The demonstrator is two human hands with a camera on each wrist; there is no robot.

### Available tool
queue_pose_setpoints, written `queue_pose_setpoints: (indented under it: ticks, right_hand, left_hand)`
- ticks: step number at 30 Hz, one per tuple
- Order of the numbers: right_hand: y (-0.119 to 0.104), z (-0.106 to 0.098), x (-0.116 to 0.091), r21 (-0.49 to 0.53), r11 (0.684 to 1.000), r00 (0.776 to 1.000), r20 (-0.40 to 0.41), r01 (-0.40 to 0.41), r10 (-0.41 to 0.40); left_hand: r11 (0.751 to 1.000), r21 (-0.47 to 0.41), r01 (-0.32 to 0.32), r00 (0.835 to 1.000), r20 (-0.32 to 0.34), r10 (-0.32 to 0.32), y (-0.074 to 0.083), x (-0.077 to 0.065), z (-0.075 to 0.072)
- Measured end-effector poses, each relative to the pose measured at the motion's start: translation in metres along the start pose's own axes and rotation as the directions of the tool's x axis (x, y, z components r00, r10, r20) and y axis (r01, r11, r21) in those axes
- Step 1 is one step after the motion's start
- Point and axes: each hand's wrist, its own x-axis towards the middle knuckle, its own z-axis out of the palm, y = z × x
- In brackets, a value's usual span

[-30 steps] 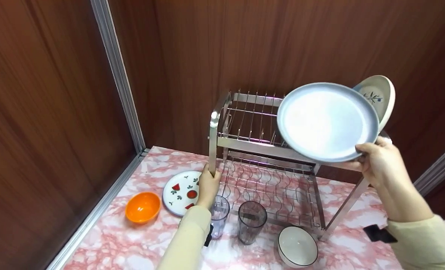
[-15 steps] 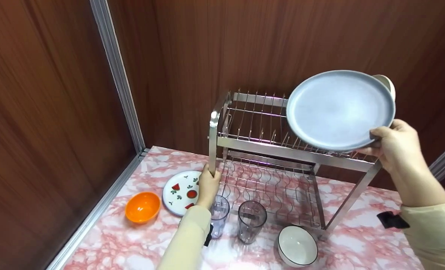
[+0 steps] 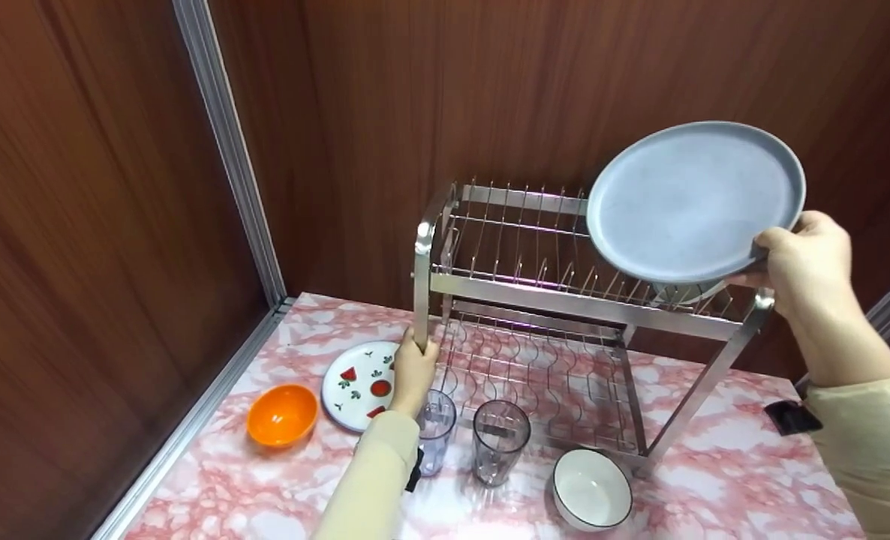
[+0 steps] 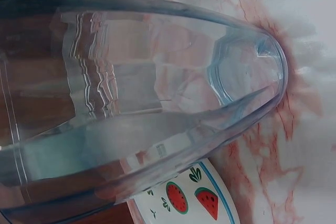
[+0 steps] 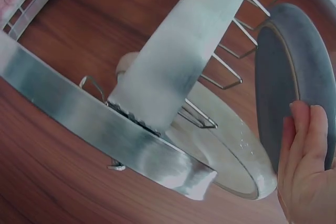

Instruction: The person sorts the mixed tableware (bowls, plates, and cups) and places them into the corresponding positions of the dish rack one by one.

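Note:
My right hand (image 3: 813, 259) pinches a round grey-blue plate (image 3: 696, 199) by its lower right rim, thumb on the front face, fingers behind. The plate is tilted above the right end of the upper tier of a metal dish rack (image 3: 550, 294). Behind it a cream dish (image 5: 239, 153) leans in the rack's wires, as the right wrist view shows; the head view mostly hides it. Low on the rack's left front post, my left hand (image 3: 415, 371) grips the metal. A clear tumbler (image 4: 157, 72) fills the left wrist view, close to that hand.
On the pink marbled table (image 3: 220, 487) stand an orange bowl (image 3: 283, 415), a fruit-patterned plate (image 3: 359, 386), a smoky tumbler (image 3: 500, 442) and a white bowl (image 3: 592, 489) with a dark rim. A brown wood panel (image 3: 370, 112) rises behind the rack.
My right hand has carried the grey-blue plate up and to the right, so it now covers most of the cream dish. My left hand keeps its grip on the post.

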Motion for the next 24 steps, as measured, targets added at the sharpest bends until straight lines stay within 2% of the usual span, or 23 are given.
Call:
queue_pose_setpoints:
  ticks: [4,8,13,17,24]
  right_hand:
    - [-0.004,0.001,0.003,-0.087,0.996,0.999,-0.026,0.029,-0.032]
    - [-0.008,0.004,0.005,-0.227,0.973,0.998,-0.055,0.030,-0.043]
    - [-0.012,0.007,0.004,-0.396,0.918,0.995,-0.076,0.029,-0.064]
    - [-0.016,0.009,0.005,-0.475,0.879,0.993,-0.086,0.034,-0.084]
    - [-0.022,0.012,0.010,-0.594,0.802,0.975,-0.129,0.068,-0.179]
  left_hand:
    - [1.000,0.015,0.001,1.000,0.000,-0.001,0.001,0.001,-0.001]
    - [1.000,0.029,-0.006,1.000,-0.007,0.006,0.001,0.001,-0.002]
    - [0.999,0.031,-0.009,1.000,-0.013,0.009,-0.001,0.001,-0.001]
    - [1.000,0.021,-0.017,1.000,-0.013,0.017,-0.001,0.000,0.000]
    - [1.000,0.018,-0.003,1.000,-0.014,0.003,0.001,-0.001,0.001]
